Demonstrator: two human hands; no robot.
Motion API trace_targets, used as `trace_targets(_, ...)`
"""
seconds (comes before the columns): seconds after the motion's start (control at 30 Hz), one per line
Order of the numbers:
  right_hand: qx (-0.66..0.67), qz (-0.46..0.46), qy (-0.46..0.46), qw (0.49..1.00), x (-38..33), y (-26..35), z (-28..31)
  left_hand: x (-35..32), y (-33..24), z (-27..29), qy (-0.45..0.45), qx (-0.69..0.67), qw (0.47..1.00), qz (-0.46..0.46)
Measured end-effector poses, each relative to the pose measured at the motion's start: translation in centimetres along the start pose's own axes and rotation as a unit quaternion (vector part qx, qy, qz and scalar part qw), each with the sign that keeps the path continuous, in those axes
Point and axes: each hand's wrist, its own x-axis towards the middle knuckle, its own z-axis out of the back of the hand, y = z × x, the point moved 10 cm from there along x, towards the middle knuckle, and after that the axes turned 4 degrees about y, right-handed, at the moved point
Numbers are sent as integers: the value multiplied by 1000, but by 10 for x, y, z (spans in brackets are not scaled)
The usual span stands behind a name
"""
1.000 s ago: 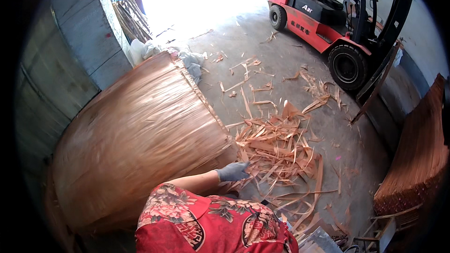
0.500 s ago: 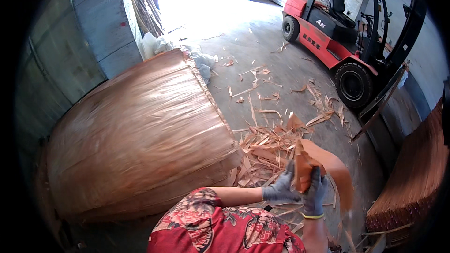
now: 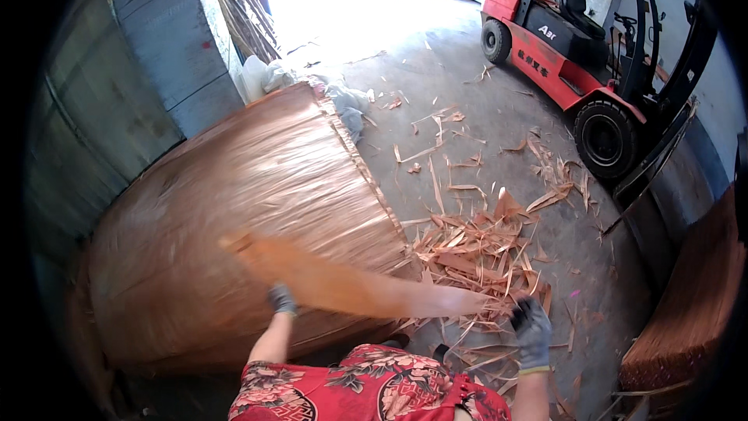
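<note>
A long, thin orange-brown strip of wood veneer (image 3: 354,288) stretches, smeared by motion, above the near part of a large veneer stack (image 3: 226,179). My left hand (image 3: 282,300), in a grey glove, grips the strip's near edge toward its left end; the fingertips are partly hidden by it. To the right, my right hand (image 3: 533,335), in a grey glove with dark fingertips, is a little apart from the strip's right end. Its fingers are spread with nothing visible in them. Beneath that end lies a heap of veneer scraps (image 3: 475,253) on the floor.
A red and black forklift (image 3: 557,54) stands at the far right. Another veneer stack (image 3: 686,304) rises at the right edge. Loose scraps lie across the concrete floor (image 3: 405,70). Plastic bags (image 3: 347,101) sit by the big stack's far corner, near leaning wooden sticks (image 3: 248,19).
My hands have come apart from the folded veneer they held together at right. The left hand swung left over the stack with the strip, now stretched out; the right hand opened.
</note>
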Motion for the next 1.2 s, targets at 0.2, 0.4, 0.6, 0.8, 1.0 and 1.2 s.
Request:
trace_targets(0.2, -1, 70, -232, 970, -119, 0, 336, -58, 152, 217, 182, 675, 506, 506)
trace_targets(0.4, -64, 31, -437, 897, -197, -28, 391, -118, 163, -42, 546, 647, 530, -54)
trace_targets(0.6, -105, 61, -464, 878, -205, 16, 421, -334, -151, -330, 523, 373, 654, -399)
trace_targets(0.8, -123, 56, -476, 869, -203, 29, 449, -392, -157, -359, 580, 504, 531, -357)
trace_targets(1.0, -158, 52, -516, 840, -217, 43, 466, -363, -64, -371, 581, 649, 342, -352)
trace_targets(1.2, -161, 62, -606, 776, -268, 40, 474, -434, -88, -514, 590, 618, 279, -438)
